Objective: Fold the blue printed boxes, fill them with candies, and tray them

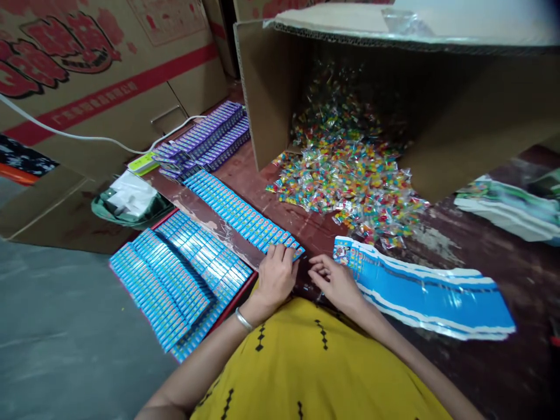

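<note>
My left hand (276, 275), with a silver bangle at the wrist, has its fingers curled over the near end of a row of small blue boxes (240, 211). The end box is partly hidden under those fingers. Just right of it, my right hand (338, 284) hovers low over the table with loosely bent fingers, the thumb apart and nothing visible in them. Beside that hand lies a fanned stack of flat blue printed sleeves (429, 291). More blue boxes (168, 280) fill a red-edged carton at the lower left, in packed rows with some stacked on top.
A large cardboard box (271, 99) lies open toward me, small clear packets of colourful candy (345, 181) spilling from it. Purple boxes (210, 140) stand in rows at the back left. A green bag-lined container (131, 204), a white cable (118, 142) and printed cartons (175, 52) are on the left.
</note>
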`<state>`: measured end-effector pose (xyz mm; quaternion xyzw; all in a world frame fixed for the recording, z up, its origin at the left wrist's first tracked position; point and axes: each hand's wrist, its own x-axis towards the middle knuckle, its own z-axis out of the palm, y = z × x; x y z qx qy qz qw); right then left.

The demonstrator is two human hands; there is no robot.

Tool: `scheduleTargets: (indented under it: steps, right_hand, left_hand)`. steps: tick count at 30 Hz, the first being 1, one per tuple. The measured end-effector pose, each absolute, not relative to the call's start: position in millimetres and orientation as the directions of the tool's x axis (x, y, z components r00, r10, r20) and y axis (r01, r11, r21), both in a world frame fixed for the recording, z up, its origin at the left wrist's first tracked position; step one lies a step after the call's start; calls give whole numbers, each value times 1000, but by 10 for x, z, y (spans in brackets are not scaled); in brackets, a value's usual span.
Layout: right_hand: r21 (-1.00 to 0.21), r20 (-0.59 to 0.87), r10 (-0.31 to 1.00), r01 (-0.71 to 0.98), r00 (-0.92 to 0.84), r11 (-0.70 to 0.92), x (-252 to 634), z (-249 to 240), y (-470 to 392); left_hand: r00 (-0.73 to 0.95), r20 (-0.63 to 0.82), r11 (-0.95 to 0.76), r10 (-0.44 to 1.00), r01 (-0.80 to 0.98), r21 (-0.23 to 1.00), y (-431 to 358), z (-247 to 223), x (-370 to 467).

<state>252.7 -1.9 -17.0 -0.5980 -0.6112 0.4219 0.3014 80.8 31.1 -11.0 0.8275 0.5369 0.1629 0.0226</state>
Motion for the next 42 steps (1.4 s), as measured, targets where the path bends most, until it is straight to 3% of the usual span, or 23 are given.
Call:
scheduleTargets:
  steps: [3, 7, 10, 14, 20, 26, 42]
  right_hand:
    - [-909, -134, 987, 409, -92, -86, 2461, -283, 25]
    - [-905, -160, 983, 412, -93, -109, 2470, -236, 78]
    - [-902, -128, 991, 420, -40, -99, 2537, -85, 194]
    - [-973, -89, 993, 220, -81, -69, 2541, -6, 514]
    - [-980, -185, 964, 108, -192, -167, 2269, -226, 833]
    - [-974, -192, 949, 169, -250, -153, 2137, -240, 788]
    - [-965, -223, 939, 196, -260, -175, 2130, -190, 845]
  left_hand:
    - [334, 315, -420, 888, 869, 263, 312, -144, 744]
    - [396, 413, -551, 820, 740, 385, 160, -207, 430]
    - [535, 405, -668, 741, 649, 364, -4, -313, 144]
    - [667, 314, -735, 675, 578, 353, -82, -444, -31]
    - [613, 303, -683, 730, 638, 356, 134, -472, 120]
    - [517, 339, -617, 786, 685, 388, 244, -536, 175]
    - [521, 292, -596, 802, 663, 454, 288, -445, 14]
